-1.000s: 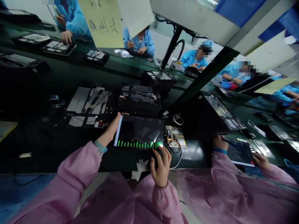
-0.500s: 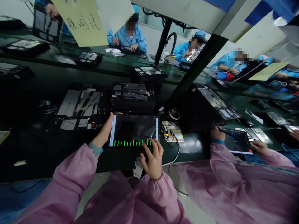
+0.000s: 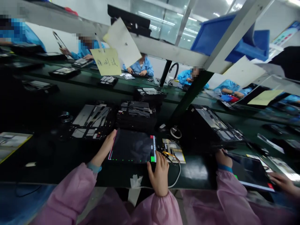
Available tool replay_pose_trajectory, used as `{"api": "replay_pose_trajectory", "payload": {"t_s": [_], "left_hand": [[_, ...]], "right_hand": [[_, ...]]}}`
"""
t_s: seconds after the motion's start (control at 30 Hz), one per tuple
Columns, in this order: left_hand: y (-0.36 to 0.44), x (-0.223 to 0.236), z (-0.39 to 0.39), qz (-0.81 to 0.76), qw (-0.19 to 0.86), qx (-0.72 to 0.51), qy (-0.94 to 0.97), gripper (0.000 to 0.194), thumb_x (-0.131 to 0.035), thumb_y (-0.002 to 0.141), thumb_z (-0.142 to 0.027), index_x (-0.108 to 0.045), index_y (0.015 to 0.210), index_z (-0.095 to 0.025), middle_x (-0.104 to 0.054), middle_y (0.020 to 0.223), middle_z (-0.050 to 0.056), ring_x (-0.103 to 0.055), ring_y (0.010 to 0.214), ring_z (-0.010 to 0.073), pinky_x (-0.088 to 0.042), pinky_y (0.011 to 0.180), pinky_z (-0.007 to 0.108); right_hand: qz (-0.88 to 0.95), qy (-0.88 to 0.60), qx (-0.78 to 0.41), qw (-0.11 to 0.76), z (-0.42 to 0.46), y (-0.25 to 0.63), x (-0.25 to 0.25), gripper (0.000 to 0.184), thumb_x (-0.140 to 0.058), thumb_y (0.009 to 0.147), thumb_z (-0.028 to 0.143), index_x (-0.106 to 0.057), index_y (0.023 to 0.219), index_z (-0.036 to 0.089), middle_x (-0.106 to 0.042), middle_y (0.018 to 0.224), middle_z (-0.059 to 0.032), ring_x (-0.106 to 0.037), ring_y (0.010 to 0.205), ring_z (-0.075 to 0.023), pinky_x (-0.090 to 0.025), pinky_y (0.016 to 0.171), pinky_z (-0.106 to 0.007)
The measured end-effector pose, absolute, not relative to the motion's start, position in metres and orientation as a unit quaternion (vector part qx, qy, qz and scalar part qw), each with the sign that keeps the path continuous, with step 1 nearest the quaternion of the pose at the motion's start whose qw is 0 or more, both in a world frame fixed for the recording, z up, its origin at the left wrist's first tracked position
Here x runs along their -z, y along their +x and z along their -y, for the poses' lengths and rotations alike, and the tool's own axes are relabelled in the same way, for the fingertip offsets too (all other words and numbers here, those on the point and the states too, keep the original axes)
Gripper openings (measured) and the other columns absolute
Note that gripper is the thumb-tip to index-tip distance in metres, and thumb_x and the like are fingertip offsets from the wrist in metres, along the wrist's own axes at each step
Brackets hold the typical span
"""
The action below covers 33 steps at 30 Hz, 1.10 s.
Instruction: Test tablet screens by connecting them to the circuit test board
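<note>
A black tablet (image 3: pixel 131 146) lies flat on the dark green bench, its screen lit with a row of small green dots and a green square near the lower right corner. My left hand (image 3: pixel 104 148) holds its left edge. My right hand (image 3: pixel 159 175) has its fingertips on the lower right part of the screen, fingers apart. To the right of the tablet sits a bare circuit board (image 3: pixel 173 150) with orange leads and a white cable (image 3: pixel 178 175).
Opened tablet housings (image 3: pixel 92 120) and a stack of black units (image 3: pixel 136 115) stand just beyond the tablet, with a tape roll (image 3: pixel 175 132) nearby. A black post (image 3: pixel 189 97) rises behind. To my right, a co-worker's pink sleeve (image 3: pixel 232 190) reaches towards another tablet (image 3: pixel 252 172).
The view has tilted up, so the bench sits lower in the frame. The tall green bars on the screen have become small dots, and my right hand has shifted slightly along the tablet's lower edge.
</note>
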<state>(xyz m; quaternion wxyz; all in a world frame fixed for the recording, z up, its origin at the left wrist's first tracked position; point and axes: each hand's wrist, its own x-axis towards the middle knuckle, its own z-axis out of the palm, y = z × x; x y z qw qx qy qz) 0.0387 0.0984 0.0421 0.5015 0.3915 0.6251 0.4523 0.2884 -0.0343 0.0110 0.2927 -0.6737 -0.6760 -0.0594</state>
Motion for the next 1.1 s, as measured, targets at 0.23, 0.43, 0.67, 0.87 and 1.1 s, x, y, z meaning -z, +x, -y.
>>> {"api": "replay_pose_trajectory", "payload": {"t_s": [0.23,0.43,0.67,0.87,1.1], "left_hand": [[0.026,-0.031,-0.053,-0.625,0.420,-0.453,0.477,0.060,-0.043,0.090,-0.053,-0.042,0.142,-0.022,-0.039,0.152,0.007,-0.032,0.141,0.0222,-0.022,0.118,0.041],[0.002,-0.004,0.016,-0.658,0.323,-0.368,0.572,0.067,-0.047,0.086,-0.057,-0.040,0.143,-0.024,-0.035,0.154,0.009,-0.031,0.142,0.0273,-0.027,0.115,0.048],[0.001,0.007,0.050,-0.642,0.265,-0.264,0.669,0.069,-0.064,0.078,-0.044,-0.041,0.142,-0.035,-0.030,0.157,0.006,-0.035,0.140,0.0307,-0.040,0.108,0.046],[0.011,0.007,0.008,-0.626,0.229,-0.283,0.690,0.041,-0.057,0.082,-0.045,-0.061,0.122,-0.034,-0.059,0.128,0.003,-0.060,0.116,0.0245,-0.050,0.098,0.037],[0.035,0.008,0.002,-0.593,0.179,-0.350,0.703,0.038,-0.058,0.081,-0.033,-0.061,0.120,-0.031,-0.057,0.117,0.007,-0.058,0.113,0.0270,-0.048,0.099,0.044]], "right_hand": [[0.716,-0.634,0.039,0.287,0.037,0.298,-0.001,0.070,-0.053,0.088,0.058,-0.035,0.146,0.023,-0.049,0.136,-0.0171,-0.047,0.123,-0.0347,-0.045,0.096,-0.053],[0.725,-0.627,-0.006,0.285,0.039,0.296,0.008,0.066,-0.046,0.093,0.051,-0.026,0.150,0.025,-0.041,0.144,-0.0168,-0.048,0.124,-0.0330,-0.051,0.094,-0.049],[0.706,-0.633,-0.022,0.316,0.040,0.292,0.010,0.061,-0.049,0.091,0.053,-0.037,0.143,0.023,-0.045,0.135,-0.0168,-0.048,0.123,-0.0317,-0.050,0.096,-0.047],[0.662,-0.667,0.011,0.341,0.045,0.300,0.011,0.058,-0.052,0.090,0.052,-0.042,0.137,0.021,-0.049,0.128,-0.0175,-0.050,0.119,-0.0318,-0.049,0.096,-0.049],[0.661,-0.667,-0.010,0.345,0.045,0.315,0.005,0.057,-0.053,0.091,0.047,-0.039,0.140,0.020,-0.048,0.129,-0.0172,-0.049,0.122,-0.0311,-0.047,0.098,-0.050]]}}
